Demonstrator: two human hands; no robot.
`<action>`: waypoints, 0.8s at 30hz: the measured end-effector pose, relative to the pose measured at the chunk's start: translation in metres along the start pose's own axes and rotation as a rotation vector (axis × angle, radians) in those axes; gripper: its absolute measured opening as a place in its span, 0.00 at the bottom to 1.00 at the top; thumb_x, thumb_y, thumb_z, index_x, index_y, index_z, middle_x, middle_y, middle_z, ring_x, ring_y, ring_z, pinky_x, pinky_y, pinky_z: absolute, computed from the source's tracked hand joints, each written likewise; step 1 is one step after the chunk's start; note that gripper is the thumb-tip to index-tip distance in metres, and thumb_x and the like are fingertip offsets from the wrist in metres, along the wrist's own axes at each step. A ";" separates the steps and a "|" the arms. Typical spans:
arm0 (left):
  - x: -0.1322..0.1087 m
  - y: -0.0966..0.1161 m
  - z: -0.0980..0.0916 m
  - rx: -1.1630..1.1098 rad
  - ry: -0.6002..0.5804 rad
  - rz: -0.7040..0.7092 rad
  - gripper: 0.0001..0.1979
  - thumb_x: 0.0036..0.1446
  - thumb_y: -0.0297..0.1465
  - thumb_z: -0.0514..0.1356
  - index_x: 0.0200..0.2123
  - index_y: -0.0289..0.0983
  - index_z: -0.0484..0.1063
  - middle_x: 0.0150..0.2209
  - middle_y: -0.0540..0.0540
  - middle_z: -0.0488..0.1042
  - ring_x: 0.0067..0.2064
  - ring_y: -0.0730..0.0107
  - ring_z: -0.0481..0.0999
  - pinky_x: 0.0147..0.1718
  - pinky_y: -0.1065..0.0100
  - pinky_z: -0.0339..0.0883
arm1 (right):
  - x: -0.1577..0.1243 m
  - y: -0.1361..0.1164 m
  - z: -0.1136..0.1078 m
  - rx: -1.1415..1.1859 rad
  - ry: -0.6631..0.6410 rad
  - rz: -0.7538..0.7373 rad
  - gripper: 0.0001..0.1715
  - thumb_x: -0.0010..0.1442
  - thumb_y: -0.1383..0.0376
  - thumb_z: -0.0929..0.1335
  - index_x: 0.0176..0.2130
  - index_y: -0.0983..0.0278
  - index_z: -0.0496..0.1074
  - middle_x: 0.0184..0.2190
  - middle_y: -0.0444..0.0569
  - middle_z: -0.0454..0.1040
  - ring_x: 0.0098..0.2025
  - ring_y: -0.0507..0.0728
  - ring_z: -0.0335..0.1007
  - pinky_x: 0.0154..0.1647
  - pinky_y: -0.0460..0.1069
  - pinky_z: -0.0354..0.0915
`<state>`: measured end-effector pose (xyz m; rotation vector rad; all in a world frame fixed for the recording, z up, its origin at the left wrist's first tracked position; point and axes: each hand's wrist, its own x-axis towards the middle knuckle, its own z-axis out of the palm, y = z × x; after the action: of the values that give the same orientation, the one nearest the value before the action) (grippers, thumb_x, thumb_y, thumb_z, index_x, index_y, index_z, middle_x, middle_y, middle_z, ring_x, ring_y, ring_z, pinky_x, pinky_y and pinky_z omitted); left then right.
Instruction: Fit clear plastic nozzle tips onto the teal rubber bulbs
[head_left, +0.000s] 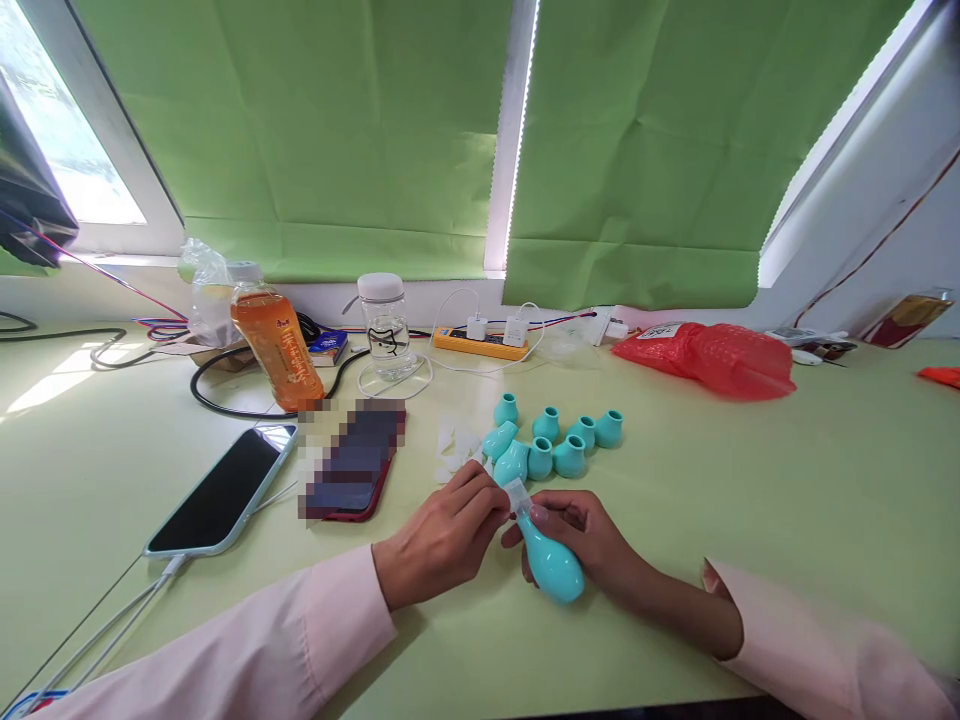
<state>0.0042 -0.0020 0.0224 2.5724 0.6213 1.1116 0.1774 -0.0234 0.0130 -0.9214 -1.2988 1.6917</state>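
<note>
Teal bulb (553, 565) gripped in right hand (592, 535); left hand (442, 535) pinches its clear tip (517, 493), which might slip if squeezed askew

Green blinds (315, 130) across the top, orange drink bottle (276, 345) left of centre, clear jar (385, 330) beside it, yellow power strip (480, 343) at centre, red bag (709, 358) at right, phone (225, 492) at lower left on the pale table (787, 480), second phone (352, 460) just right of it, blurred.
</note>
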 end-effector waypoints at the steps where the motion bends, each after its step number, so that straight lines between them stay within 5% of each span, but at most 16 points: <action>1: 0.000 0.001 -0.001 -0.114 -0.026 -0.111 0.06 0.56 0.26 0.47 0.29 0.34 0.61 0.27 0.45 0.65 0.30 0.71 0.62 0.28 0.67 0.63 | 0.001 0.000 -0.001 0.035 -0.016 0.018 0.15 0.51 0.56 0.65 0.28 0.67 0.67 0.25 0.49 0.73 0.20 0.52 0.67 0.21 0.47 0.63; 5: 0.008 -0.003 -0.013 -0.784 -0.260 -0.512 0.09 0.58 0.34 0.43 0.33 0.35 0.57 0.23 0.49 0.63 0.24 0.75 0.64 0.21 0.72 0.63 | 0.005 -0.002 -0.006 0.244 -0.023 0.137 0.16 0.51 0.57 0.63 0.27 0.69 0.67 0.19 0.47 0.69 0.16 0.49 0.62 0.16 0.43 0.56; 7: 0.012 -0.010 -0.019 -0.855 -0.298 -0.570 0.09 0.58 0.34 0.43 0.34 0.35 0.57 0.22 0.50 0.62 0.22 0.76 0.64 0.20 0.72 0.63 | 0.007 -0.004 -0.009 0.308 -0.001 0.130 0.15 0.51 0.58 0.63 0.27 0.69 0.67 0.18 0.46 0.68 0.16 0.48 0.61 0.16 0.43 0.54; 11: 0.012 -0.031 -0.020 -0.078 -0.075 -0.471 0.08 0.55 0.32 0.49 0.30 0.34 0.64 0.26 0.46 0.67 0.29 0.70 0.64 0.27 0.68 0.62 | 0.005 -0.005 -0.010 0.293 -0.018 0.049 0.12 0.48 0.60 0.67 0.28 0.69 0.67 0.20 0.47 0.68 0.20 0.49 0.61 0.22 0.45 0.55; 14: 0.005 -0.046 -0.012 0.380 -0.103 -0.318 0.08 0.54 0.27 0.50 0.30 0.34 0.68 0.27 0.44 0.70 0.36 0.64 0.63 0.29 0.67 0.60 | 0.003 -0.003 -0.010 0.233 0.004 0.043 0.11 0.45 0.62 0.69 0.28 0.68 0.68 0.21 0.46 0.67 0.23 0.49 0.60 0.24 0.45 0.56; 17: 0.000 -0.052 -0.007 0.469 -0.149 -0.276 0.09 0.54 0.23 0.50 0.31 0.34 0.70 0.27 0.45 0.72 0.35 0.65 0.63 0.26 0.70 0.60 | 0.003 -0.001 -0.009 0.146 0.033 0.046 0.12 0.43 0.62 0.70 0.25 0.68 0.68 0.21 0.45 0.67 0.22 0.48 0.59 0.25 0.45 0.57; 19: 0.001 -0.047 -0.008 0.438 -0.053 -0.265 0.10 0.54 0.24 0.49 0.35 0.34 0.69 0.28 0.45 0.72 0.34 0.66 0.63 0.26 0.70 0.60 | 0.003 -0.001 -0.008 0.066 0.042 0.058 0.13 0.42 0.60 0.70 0.24 0.68 0.68 0.21 0.44 0.67 0.21 0.47 0.59 0.25 0.45 0.58; 21: 0.002 -0.033 -0.011 0.360 0.079 -0.249 0.10 0.56 0.27 0.48 0.38 0.33 0.67 0.28 0.45 0.71 0.33 0.68 0.64 0.28 0.70 0.60 | 0.001 -0.001 -0.004 -0.057 0.045 0.066 0.14 0.42 0.59 0.70 0.24 0.68 0.68 0.21 0.44 0.67 0.20 0.48 0.60 0.23 0.45 0.58; 24: 0.002 -0.005 -0.013 0.210 -0.008 -0.219 0.11 0.56 0.33 0.48 0.33 0.34 0.66 0.26 0.45 0.68 0.29 0.70 0.65 0.26 0.70 0.59 | -0.006 0.000 0.005 -0.307 0.035 0.008 0.12 0.43 0.59 0.69 0.26 0.66 0.70 0.20 0.43 0.67 0.22 0.49 0.61 0.24 0.45 0.59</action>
<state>-0.0048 0.0044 0.0303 2.5970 1.0405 1.0105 0.1751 -0.0308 0.0146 -1.1279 -1.5602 1.4983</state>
